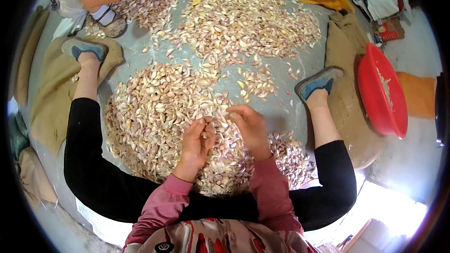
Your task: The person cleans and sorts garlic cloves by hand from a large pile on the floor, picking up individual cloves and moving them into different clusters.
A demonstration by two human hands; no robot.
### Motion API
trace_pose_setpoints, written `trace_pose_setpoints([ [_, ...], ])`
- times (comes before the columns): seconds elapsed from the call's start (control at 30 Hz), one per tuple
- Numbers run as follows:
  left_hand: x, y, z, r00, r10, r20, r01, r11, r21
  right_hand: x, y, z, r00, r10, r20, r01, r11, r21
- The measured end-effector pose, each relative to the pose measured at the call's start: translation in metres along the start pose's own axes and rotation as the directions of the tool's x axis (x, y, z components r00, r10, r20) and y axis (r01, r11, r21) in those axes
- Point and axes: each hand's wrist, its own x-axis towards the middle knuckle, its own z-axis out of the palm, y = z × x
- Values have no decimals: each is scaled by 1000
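Head view looks down on a broad heap of pale pink-and-cream garlic cloves [154, 112] spread over the grey floor [281, 107] between the person's outstretched legs. Left hand [197, 143] hovers over the heap's centre, its fingers [206, 129] curled together around a single small garlic clove [205, 135], pinched against the thumb. Right hand [251, 124], at about two o'clock from the left, pinches another pale clove at its fingertips [230, 110]. A red round plastic basin [375, 98] stands at three o'clock. At twelve o'clock, a second heap of cloves [243, 18] lies under other people's hands.
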Motion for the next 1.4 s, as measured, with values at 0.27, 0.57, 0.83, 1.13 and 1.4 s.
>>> trace_pose_setpoints([
  [0.27, -4, 10, 9, 998, -12, 56, 25, 970, -244, 83, 6, 20, 907, -364, 210, 420, 816, -398],
  [0.57, -8, 6, 15, 993, -47, -107, 29, 987, -157, 145, 59, 20, 782, -591, 197, 529, 463, -712],
  [0.83, -10, 8, 22, 989, -59, -139, 58, 998, -11, 113, 61, -21, 993, 92, -77, -86, 993, 81],
  [1.13, -7, 0, 28, 998, 46, -43, -44, 998, 49, 49, 25, -35, 995, 101, 19, -102, 950, 295],
  [1.4, -1, -11, 31, 980, 143, 135, -171, 961, 217, -14, 18, 4, 986, -159, 53, 160, 987, -28],
])
